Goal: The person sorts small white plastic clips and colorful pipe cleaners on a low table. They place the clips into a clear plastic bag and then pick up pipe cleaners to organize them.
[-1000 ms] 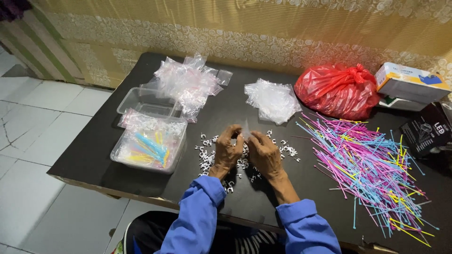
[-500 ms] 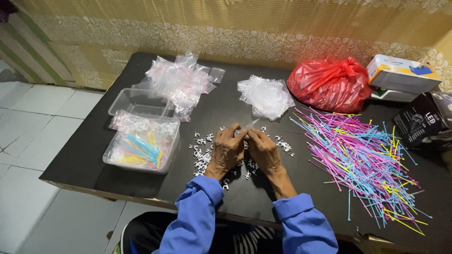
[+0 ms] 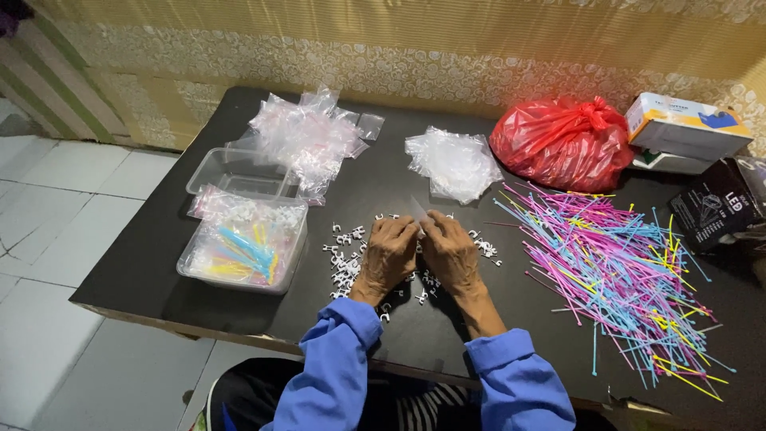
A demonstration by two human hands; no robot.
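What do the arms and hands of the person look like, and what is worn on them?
Both arms wear long blue sleeves of plain cloth, loose and creased, each ending in a cuff at the wrist. The left hand and the right hand are bare: no gloves, and no ring, watch or bracelet shows from this view. The backs of the hands look lined and veined.

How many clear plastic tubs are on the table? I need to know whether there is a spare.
2. One clear tub sits at the table's far left, seemingly empty. The second tub stands just in front of it, nearer the person, holding filled bags. Others could be hidden under the bag pile.
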